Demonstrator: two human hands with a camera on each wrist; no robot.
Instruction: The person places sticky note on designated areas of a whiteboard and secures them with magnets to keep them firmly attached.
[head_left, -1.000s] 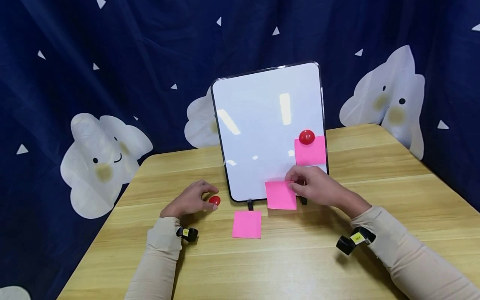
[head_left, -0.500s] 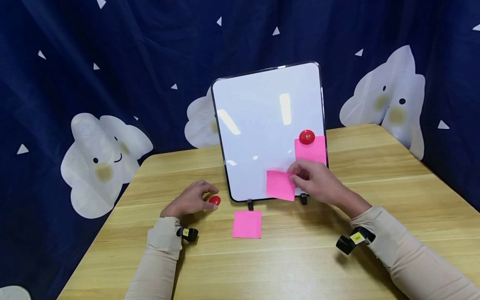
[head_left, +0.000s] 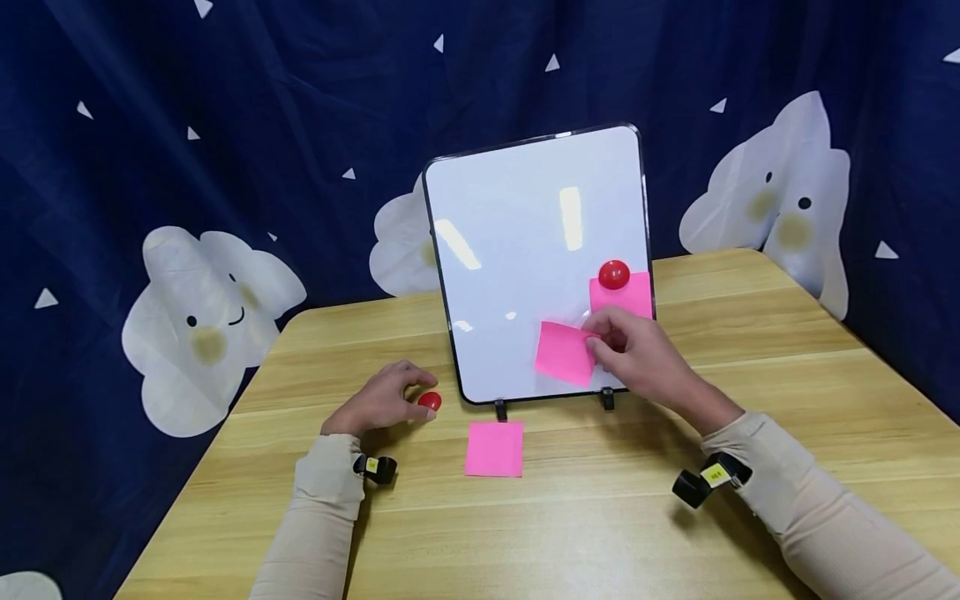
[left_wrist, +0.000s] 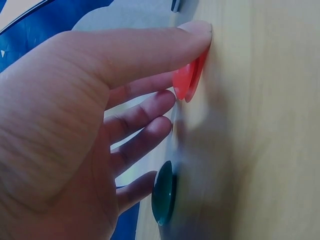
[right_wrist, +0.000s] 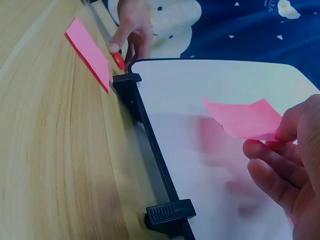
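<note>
My right hand pinches a pink sticky note by its right edge, in front of the lower part of a whiteboard. The right wrist view shows the held note slightly curled and apart from the board's surface. On the table left of the board, my left hand has thumb and index finger around a red magnet. A green magnet sits by the left little finger in the left wrist view. Another red magnet lies over the top of a second pink note on the board.
A pad of pink sticky notes lies on the wooden table before the board. Two black feet support the board's bottom edge. Behind the table hangs a dark blue curtain with cloud patterns.
The right hand has raised the pink sticky note from the board's bottom edge and tilted it, its right side staying in the fingers. The left hand stays still at the red magnet.
</note>
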